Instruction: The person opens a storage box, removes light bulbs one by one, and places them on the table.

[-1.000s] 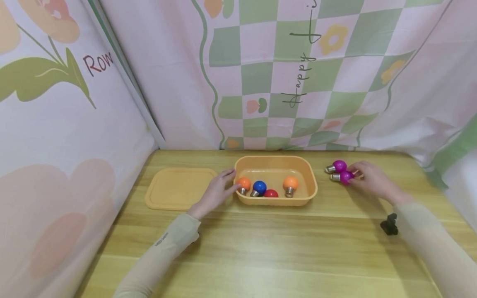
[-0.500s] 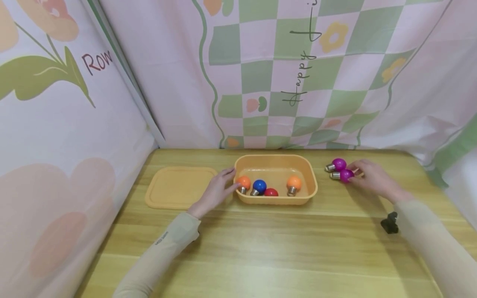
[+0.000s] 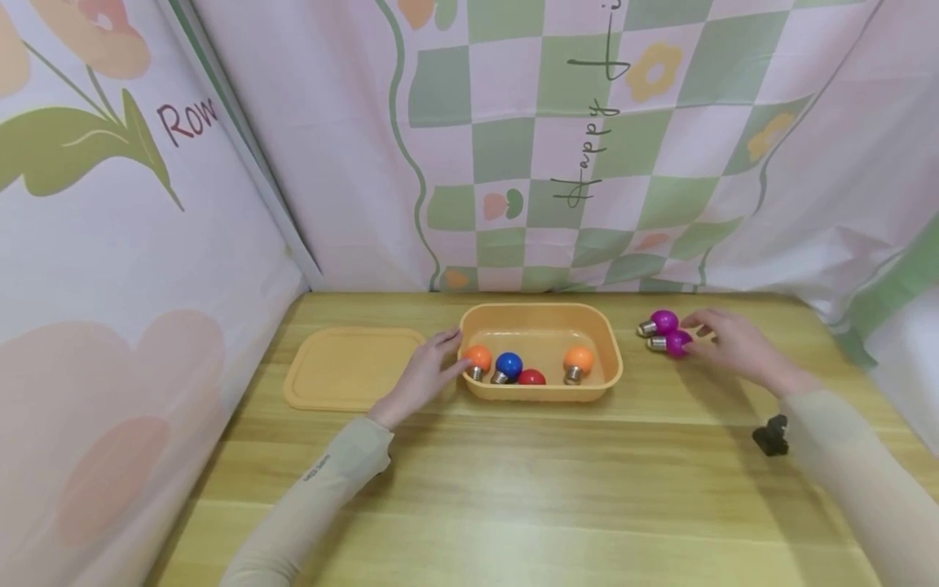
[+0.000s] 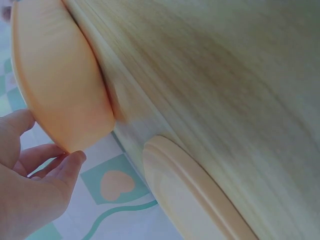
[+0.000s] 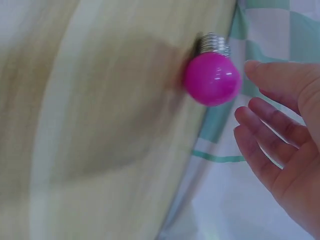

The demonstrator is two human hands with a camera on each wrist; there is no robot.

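Observation:
At the left end of an orange plastic box, my left hand grips the rim between thumb and fingers; the left wrist view shows the fingertips at the box's outer wall. Inside lie two orange light bulbs, a blue bulb and a red bulb, the red one partly hidden by the front wall. Right of the box, two purple bulbs lie side by side, a far one and a near one. My right hand is beside the near one, its fingers apart and holding nothing.
A flat orange lid lies left of the box, partly behind my left hand. Patterned curtains hang along the back and left edges of the wooden table. A small black object shows beside my right sleeve.
My right hand's fingers have let go of the near purple bulb and drawn slightly right. The right-hand orange bulb in the box has rolled a little right. My left hand stays at the rim.

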